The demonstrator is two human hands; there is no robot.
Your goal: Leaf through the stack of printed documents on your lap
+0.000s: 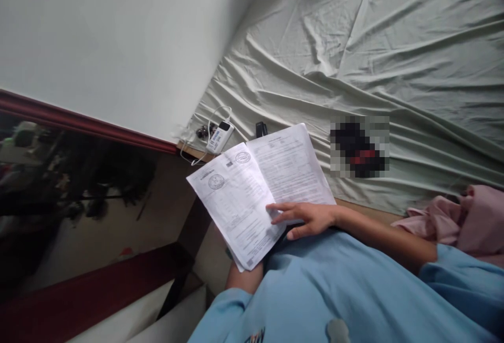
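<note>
You are holding the stapled papers (260, 190) open over your lap, at about 6 o'clock of the bed edge; your right hand (305, 219) is lying on the sheets, fingers extended and slightly spread, pressing the pages flat so they stay readable; your left hand (241, 279) is sitting beneath the lower corner, apparently propping it; its fingers are hidden, so their state cannot be told; a power bank (219, 136) with cable is lying at 11 o'clock of the papers, on the green bedsheet (394, 59).

A home bedroom: a bed (394, 59) with a rumpled pale green sheet fills the far right, a plain white wall (118, 43) on the left, a power bank (219, 136) at the bed's edge.
</note>
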